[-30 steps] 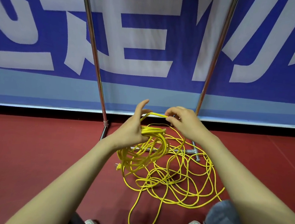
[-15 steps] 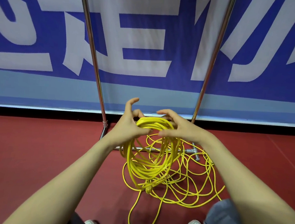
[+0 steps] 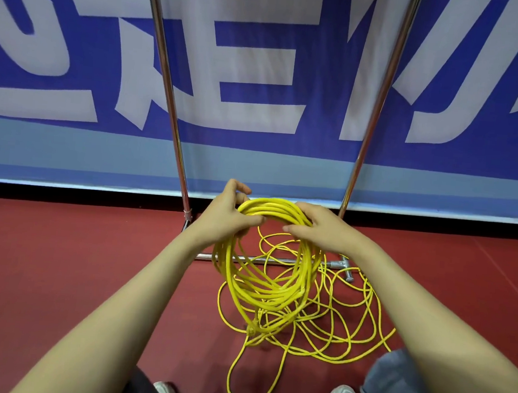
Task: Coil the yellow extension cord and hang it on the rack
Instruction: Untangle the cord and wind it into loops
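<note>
Your left hand (image 3: 223,216) has its fingers curled round the top left of the yellow extension cord (image 3: 262,289), and your right hand (image 3: 321,230) clasps the top right of the same coil. The loops hang below them; the loose rest sprawls on the red floor (image 3: 59,273), across the base of the rack (image 3: 172,118)

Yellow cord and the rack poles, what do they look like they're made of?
The yellow cord looks like it has a flexible plastic or rubber jacket, smooth with a slight sheen: it bends into soft loops and lies limp on the floor. The rack poles look like polished or chromed metal tubing: bright reflective streaks run along their length.
</note>
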Demonstrator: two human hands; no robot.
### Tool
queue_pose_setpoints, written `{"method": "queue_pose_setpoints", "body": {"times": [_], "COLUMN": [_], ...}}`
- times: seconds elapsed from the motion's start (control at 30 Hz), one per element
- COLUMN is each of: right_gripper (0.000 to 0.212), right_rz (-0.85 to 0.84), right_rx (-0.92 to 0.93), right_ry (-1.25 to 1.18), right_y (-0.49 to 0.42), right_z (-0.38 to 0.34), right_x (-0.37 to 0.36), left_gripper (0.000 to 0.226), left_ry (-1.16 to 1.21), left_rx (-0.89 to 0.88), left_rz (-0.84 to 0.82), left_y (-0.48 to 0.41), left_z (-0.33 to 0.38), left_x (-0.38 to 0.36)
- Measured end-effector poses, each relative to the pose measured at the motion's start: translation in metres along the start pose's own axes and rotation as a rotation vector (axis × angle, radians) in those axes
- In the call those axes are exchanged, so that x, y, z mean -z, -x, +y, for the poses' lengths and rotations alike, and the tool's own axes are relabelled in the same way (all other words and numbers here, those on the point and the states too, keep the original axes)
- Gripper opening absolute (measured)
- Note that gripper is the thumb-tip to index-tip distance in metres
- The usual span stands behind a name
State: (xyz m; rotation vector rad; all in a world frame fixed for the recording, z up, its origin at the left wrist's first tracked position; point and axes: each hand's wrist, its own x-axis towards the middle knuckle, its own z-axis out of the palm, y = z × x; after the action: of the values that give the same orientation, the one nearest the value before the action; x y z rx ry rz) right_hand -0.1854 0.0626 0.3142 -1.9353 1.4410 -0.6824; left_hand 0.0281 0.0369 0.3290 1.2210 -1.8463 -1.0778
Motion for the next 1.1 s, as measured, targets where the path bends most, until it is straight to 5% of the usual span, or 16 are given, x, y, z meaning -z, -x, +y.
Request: {"method": "queue_pose_setpoints", "body": {"times": [0.17,0.37,0.63,0.77,0.9,1.1], "right_gripper": [0.014,0.03,0.045,0.095,0.125,0.107], "right_rz": [-0.016,-0.086,-0.055,-0.142,-0.247,-0.32], "right_rx": [0.002,0.036,0.042,-0.014,-0.207,-0.151], "right_ry": [-0.095,-0.291,-0.108,0.137,0.097,-0.241], "right_y": [0.002,0.005,0.01,0.009,0.013,0.009], "right_z": [0.0,-0.002,-0.005,0.009,0.039,0.04], "right_x": [0.005,0.003,0.01,0.009,-0.007,-0.024], "left_gripper": [0.064,0.059,0.073,0.076,0.078,0.081], "left_ry": [-0.508,0.276,0.338,0.336,0.271,0.532], "left_rx": [-0.123,0.103,0.079,0.081,-0.018,-0.064], "left_rz": [-0.045,-0.171,-0.248,-0.089,-0.045,-0.141], "left_y": [0.001,0.01,0.012,0.011,0.014,0.016], "left_z": [0.004,0.003,0.007,0.006,0.01,0.007], "left_x": [0.008,0.005,0.009,0.015,0.034,0.05]}}
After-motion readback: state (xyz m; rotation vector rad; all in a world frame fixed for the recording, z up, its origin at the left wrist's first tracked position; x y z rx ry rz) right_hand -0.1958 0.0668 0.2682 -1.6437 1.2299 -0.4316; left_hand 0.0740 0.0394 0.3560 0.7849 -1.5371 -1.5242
